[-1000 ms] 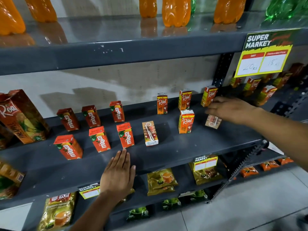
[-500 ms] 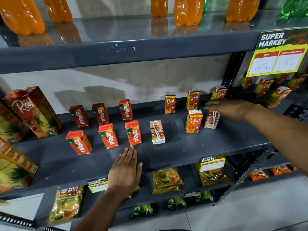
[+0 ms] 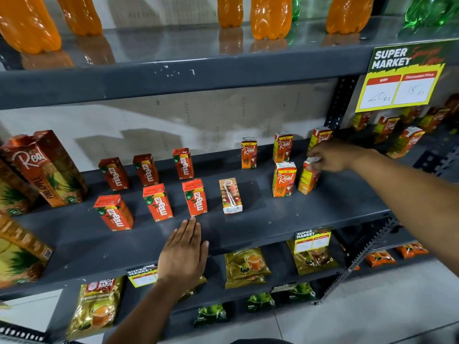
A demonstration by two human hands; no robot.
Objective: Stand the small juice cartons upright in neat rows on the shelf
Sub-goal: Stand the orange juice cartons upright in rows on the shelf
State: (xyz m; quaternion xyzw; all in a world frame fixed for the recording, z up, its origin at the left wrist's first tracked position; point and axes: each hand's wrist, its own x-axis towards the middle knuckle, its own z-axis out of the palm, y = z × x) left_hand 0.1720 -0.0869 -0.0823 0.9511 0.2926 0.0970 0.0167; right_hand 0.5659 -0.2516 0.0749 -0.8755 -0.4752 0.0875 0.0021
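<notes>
Small juice cartons stand in two rows on the grey middle shelf. On the left are several red Maaza cartons. On the right are orange Real cartons. One carton in the front row shows its back, with the straw facing me. My right hand pinches the top of a Real carton at the right end of the front row, turned at an angle. My left hand lies flat on the shelf's front edge, fingers together, holding nothing.
Large pineapple Real cartons stand at the shelf's left end. Orange and green bottles line the shelf above. A yellow price sign hangs at upper right, with more cartons behind it. Tea packets fill the lower shelves.
My right hand has stood the rightmost front carton upright and turned it; before, the carton leaned back with its straw side showing. The left hand has stayed put.
</notes>
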